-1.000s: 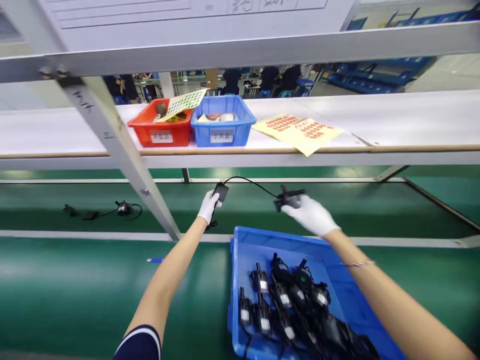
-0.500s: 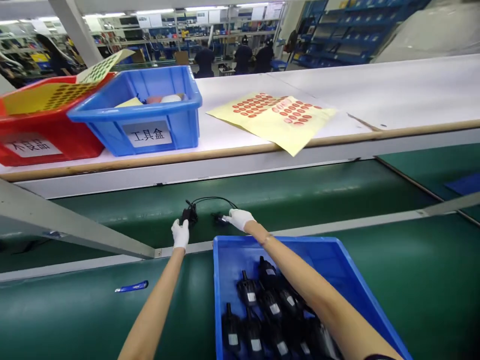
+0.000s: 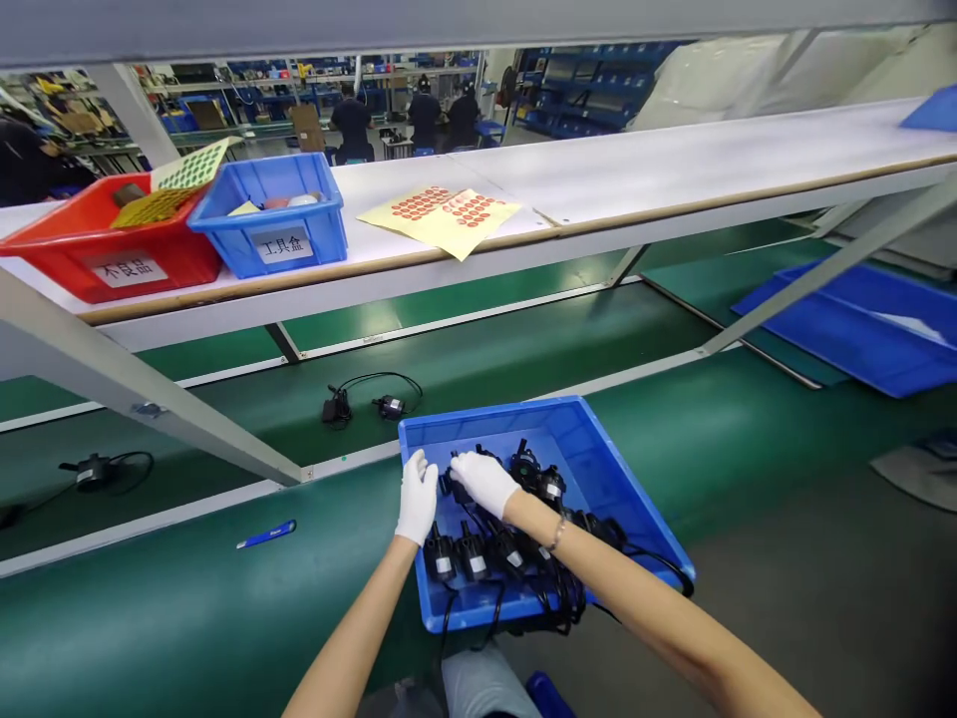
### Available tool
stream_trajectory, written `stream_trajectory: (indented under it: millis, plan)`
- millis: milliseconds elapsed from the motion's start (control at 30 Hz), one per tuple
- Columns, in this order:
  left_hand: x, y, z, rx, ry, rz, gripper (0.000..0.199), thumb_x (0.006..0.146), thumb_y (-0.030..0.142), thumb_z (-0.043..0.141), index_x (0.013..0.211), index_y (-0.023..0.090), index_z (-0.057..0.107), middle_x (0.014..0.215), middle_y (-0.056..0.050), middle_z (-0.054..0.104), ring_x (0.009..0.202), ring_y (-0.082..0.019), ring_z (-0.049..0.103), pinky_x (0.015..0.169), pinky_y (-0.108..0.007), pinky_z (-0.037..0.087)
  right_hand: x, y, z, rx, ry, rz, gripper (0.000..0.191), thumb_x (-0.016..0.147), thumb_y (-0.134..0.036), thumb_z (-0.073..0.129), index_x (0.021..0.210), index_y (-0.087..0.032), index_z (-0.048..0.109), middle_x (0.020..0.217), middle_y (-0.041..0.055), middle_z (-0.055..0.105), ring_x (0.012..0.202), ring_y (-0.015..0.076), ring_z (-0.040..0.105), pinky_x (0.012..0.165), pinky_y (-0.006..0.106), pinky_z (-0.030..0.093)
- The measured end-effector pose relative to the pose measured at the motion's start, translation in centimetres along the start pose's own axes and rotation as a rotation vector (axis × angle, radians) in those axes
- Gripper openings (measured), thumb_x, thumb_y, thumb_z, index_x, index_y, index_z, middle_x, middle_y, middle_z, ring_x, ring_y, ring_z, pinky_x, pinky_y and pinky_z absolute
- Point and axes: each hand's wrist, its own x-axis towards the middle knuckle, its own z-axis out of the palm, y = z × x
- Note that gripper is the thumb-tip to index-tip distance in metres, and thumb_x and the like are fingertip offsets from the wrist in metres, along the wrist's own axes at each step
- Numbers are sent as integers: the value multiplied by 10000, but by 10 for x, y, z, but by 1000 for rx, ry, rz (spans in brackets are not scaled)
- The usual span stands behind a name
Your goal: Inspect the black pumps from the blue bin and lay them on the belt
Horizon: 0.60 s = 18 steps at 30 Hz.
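Note:
Both hands wear white gloves and are over a blue bin (image 3: 635,489) of black corded devices (image 3: 473,554) with white labels. My left hand (image 3: 417,497) is at the bin's left edge, its fingers bent near a black device; whether it grips anything is unclear. Inside the bin, my right hand (image 3: 484,483) has its fingers closed at a dark device, mostly hidden beneath them. Beyond the bin, a black device (image 3: 390,406) and a black adapter (image 3: 336,407), linked by a cable, lie on the green belt.
A blue cutter (image 3: 267,535) lies on the green surface at left. Another corded device (image 3: 94,473) is farther left. Above stand a red bin (image 3: 157,254), a blue toolbox (image 3: 276,224) and yellow sticker sheets (image 3: 449,217). A slanted metal post (image 3: 186,409) rises at left.
Both hands have moved from the adapter and device on the belt back to the blue bin, leaving those items lying there. The view has shifted, showing more of the bin and the floor.

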Motion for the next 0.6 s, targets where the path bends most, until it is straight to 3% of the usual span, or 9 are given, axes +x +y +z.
stream_trajectory:
  millis: [67, 167, 233, 300, 367, 467, 533, 567, 600]
  plan:
    - [-8, 6, 7, -91, -132, -70, 547, 941, 487, 616, 1381, 185, 497, 1559, -191, 449, 1488, -339, 371, 1193, -482, 355, -31, 3, -33, 21, 125, -33, 236, 1074, -234, 473, 1051, -130, 683, 1030, 94, 698, 1002, 227, 663, 921, 415, 547]
    - [-36, 22, 18, -233, -437, -181, 588, 942, 649, 539, 1287, 175, 592, 1311, -184, 657, 1257, -370, 601, 981, -501, 532, -89, -2, -77, 59, 291, -92, 265, 1070, -245, 435, 1076, -161, 687, 1065, 128, 682, 1048, 270, 625, 935, 422, 507]
    - [-66, 31, 23, -316, -593, -234, 628, 928, 698, 517, 1225, 156, 624, 1124, -166, 722, 1020, -332, 695, 827, -447, 573, -129, -10, -93, 74, 367, -115, 286, 1070, -297, 431, 1055, -183, 693, 1001, 118, 678, 1004, 276, 622, 908, 425, 503]
    - [-101, 37, 26, -396, -672, -254, 585, 920, 674, 548, 1223, 177, 613, 997, -110, 734, 819, -252, 691, 690, -355, 552, -169, -21, -92, 184, 473, -136, 323, 1073, -375, 428, 1033, -204, 699, 915, 98, 671, 922, 266, 625, 870, 421, 510]
    - [-138, 36, 23, -460, -709, -259, 512, 899, 610, 619, 1226, 216, 598, 868, -38, 714, 631, -177, 618, 565, -283, 478, -205, -35, -70, 469, 647, -89, 293, 1051, -444, 487, 1052, -239, 696, 917, 79, 676, 887, 251, 630, 862, 411, 518]
    - [-195, 23, 12, -511, -772, -331, 508, 860, 638, 635, 1092, 186, 644, 742, -21, 665, 497, -138, 511, 474, -255, 360, -252, -66, -1, 1012, 840, 106, 357, 1034, -533, 475, 1212, -266, 634, 1106, 86, 682, 1025, 250, 643, 951, 420, 519]
    - [-230, 6, -1, -579, -771, -420, 558, 859, 695, 589, 972, 155, 675, 717, -49, 662, 486, -138, 492, 483, -268, 346, -281, -92, 55, 1133, 677, 108, 486, 1057, -560, 312, 1295, -246, 596, 1212, 109, 667, 1142, 262, 626, 1011, 442, 502]
    - [-247, -4, -7, -627, -739, -465, 559, 861, 700, 583, 940, 155, 683, 714, -53, 665, 484, -136, 486, 493, -273, 350, -295, -104, 80, 1078, 461, 59, 505, 1059, -550, 269, 1251, -254, 630, 1199, 100, 681, 1146, 261, 627, 1008, 436, 505]
    - [-263, -16, -14, -679, -691, -518, 531, 856, 683, 606, 924, 163, 688, 712, -47, 667, 482, -132, 479, 500, -272, 354, -310, -115, 102, 1040, 369, 47, 483, 1029, -566, 339, 1094, -253, 701, 1054, 92, 720, 1017, 271, 664, 918, 428, 539]
